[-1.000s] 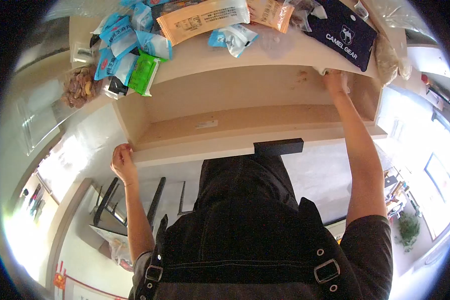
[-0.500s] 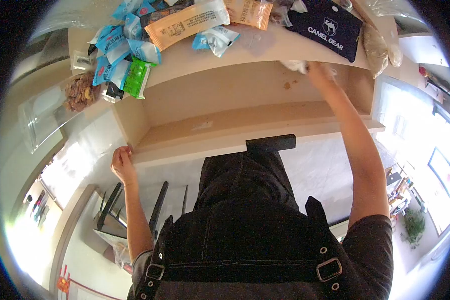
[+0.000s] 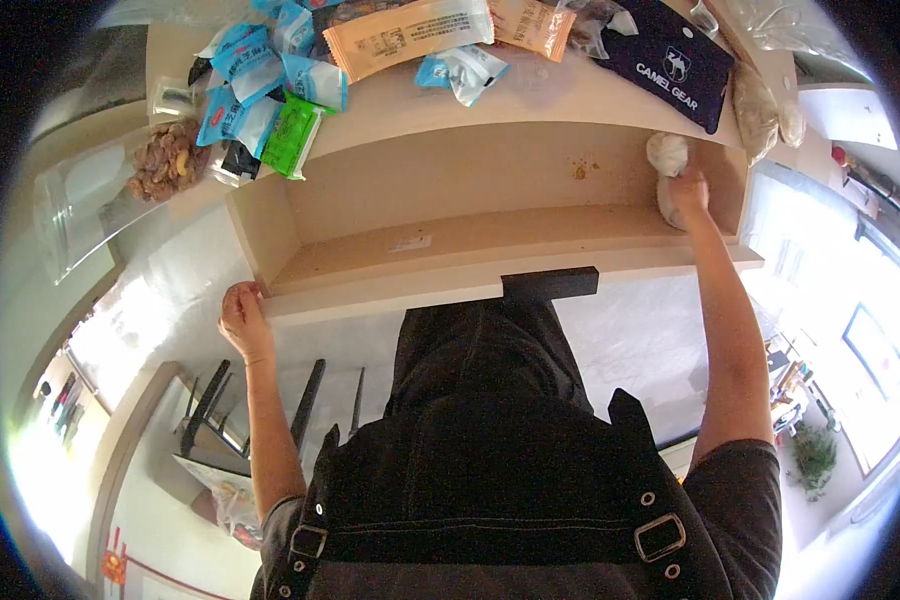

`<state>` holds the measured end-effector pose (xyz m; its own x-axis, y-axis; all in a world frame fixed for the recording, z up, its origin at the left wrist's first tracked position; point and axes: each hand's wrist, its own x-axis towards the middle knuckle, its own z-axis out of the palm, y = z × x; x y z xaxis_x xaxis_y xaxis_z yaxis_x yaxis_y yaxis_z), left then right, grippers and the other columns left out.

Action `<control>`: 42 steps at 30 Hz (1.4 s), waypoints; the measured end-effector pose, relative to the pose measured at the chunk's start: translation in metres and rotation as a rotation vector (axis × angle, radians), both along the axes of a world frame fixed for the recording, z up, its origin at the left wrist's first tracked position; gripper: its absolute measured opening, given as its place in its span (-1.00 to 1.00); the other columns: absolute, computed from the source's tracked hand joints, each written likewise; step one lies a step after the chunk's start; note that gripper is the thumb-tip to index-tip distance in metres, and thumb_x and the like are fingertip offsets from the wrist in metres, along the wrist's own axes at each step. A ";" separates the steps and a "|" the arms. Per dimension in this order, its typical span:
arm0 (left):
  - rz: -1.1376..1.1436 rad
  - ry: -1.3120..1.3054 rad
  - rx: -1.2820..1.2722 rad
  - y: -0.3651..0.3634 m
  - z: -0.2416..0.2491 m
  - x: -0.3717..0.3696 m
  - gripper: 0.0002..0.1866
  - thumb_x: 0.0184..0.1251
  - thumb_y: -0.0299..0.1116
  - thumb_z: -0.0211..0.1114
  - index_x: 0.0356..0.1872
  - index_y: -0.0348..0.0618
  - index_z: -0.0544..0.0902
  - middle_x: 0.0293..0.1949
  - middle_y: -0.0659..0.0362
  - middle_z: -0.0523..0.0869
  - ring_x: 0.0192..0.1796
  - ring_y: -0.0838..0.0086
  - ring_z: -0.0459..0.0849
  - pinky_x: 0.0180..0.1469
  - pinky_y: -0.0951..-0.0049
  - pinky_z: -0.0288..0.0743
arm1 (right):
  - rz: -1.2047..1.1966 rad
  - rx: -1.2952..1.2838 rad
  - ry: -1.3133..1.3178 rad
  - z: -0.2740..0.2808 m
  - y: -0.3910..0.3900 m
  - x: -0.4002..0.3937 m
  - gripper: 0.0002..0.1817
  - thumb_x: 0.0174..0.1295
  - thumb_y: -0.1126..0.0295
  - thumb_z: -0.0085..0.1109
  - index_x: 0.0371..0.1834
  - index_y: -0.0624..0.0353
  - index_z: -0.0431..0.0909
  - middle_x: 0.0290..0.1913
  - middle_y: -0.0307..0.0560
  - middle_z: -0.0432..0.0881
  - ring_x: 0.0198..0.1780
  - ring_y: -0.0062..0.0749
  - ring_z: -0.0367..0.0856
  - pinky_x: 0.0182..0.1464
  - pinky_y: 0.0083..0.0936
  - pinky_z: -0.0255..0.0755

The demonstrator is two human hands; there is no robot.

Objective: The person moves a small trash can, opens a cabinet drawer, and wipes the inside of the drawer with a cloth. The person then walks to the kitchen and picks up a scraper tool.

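An open wooden drawer [image 3: 450, 262] stretches across the view in front of my body. Inside its right end, my right hand [image 3: 688, 192] is closed on a crumpled white cloth [image 3: 667, 153], which bulges out above and below the fingers and lies against the drawer's bottom. At the drawer's front left corner my left hand [image 3: 243, 312] has its fingers curled onto the edge. A brownish stain [image 3: 580, 168] marks the drawer bottom to the left of the cloth. Nearer the front lies a small pale scrap [image 3: 411, 243].
On the surface above the drawer are blue snack packets [image 3: 245, 65], a green packet [image 3: 292, 137], orange-beige packets [image 3: 410, 38], a bag of nuts [image 3: 168, 160] and a black CAMEL GEAR pouch [image 3: 668, 68]. A black handle [image 3: 550, 284] projects from the drawer front.
My right hand has come from the drawer's back toward the front along the right side, bringing the cloth with it. My left hand stays at the left corner.
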<state>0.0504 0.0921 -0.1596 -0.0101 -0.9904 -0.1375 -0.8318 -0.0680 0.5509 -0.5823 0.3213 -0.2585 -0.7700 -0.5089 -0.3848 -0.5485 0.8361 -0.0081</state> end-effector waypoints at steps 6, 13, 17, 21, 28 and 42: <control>-0.030 0.010 -0.013 -0.002 0.004 -0.003 -0.80 0.20 -0.44 0.02 -0.52 -0.28 0.58 -0.59 0.20 0.57 -0.56 0.57 0.50 -0.47 0.54 0.37 | 0.131 -0.072 -0.165 -0.054 -0.014 0.028 -0.53 0.07 0.33 -0.06 0.12 0.08 0.33 -0.02 0.20 0.50 0.04 0.11 0.45 0.06 -0.14 0.35; -0.011 -0.031 -0.006 -0.004 0.002 0.006 -0.79 0.18 -0.42 0.02 -0.52 -0.26 0.58 -0.58 0.17 0.59 -0.56 0.53 0.52 -0.46 0.51 0.38 | 0.208 -0.276 -0.105 0.074 -0.055 0.087 -0.59 0.07 0.35 0.09 0.03 0.14 0.44 -0.06 0.17 0.54 0.01 -0.02 0.51 0.00 -0.29 0.39; -0.010 -0.009 -0.040 -0.002 -0.002 0.004 -0.78 0.17 -0.42 0.00 -0.53 -0.26 0.58 -0.58 0.16 0.58 -0.56 0.50 0.52 -0.44 0.49 0.38 | 0.304 -0.430 -0.524 0.081 -0.082 0.139 -0.62 0.08 0.26 0.11 0.00 0.08 0.48 -0.08 0.13 0.56 -0.03 -0.01 0.52 0.02 -0.27 0.39; -0.042 -0.036 -0.043 -0.002 0.004 0.000 -0.78 0.18 -0.43 -0.01 -0.53 -0.26 0.58 -0.58 0.17 0.59 -0.56 0.52 0.52 -0.45 0.50 0.38 | 0.345 -0.459 -0.925 0.075 -0.171 0.283 -0.66 0.06 0.20 0.09 -0.13 0.12 0.52 -0.14 0.13 0.59 -0.08 -0.02 0.56 -0.07 -0.22 0.45; 0.008 -0.014 0.002 -0.002 -0.007 0.011 -0.79 0.18 -0.45 0.00 -0.53 -0.26 0.58 -0.57 0.18 0.59 -0.56 0.53 0.51 -0.45 0.53 0.36 | 0.418 -0.616 -0.818 -0.020 -0.222 0.358 -0.49 0.28 0.12 -0.30 0.13 0.27 0.29 0.20 0.27 0.27 0.18 0.08 0.29 0.19 -0.16 0.20; -0.039 -0.049 -0.104 -0.004 0.001 0.011 -0.87 0.08 -0.43 0.08 -0.54 -0.22 0.57 -0.52 0.14 0.59 -0.56 0.36 0.53 -0.47 0.45 0.38 | 0.211 -0.174 -0.287 -0.044 -0.087 0.092 -0.51 0.01 0.31 0.10 0.07 0.18 0.38 0.19 0.12 0.34 0.26 -0.08 0.22 0.25 -0.28 0.11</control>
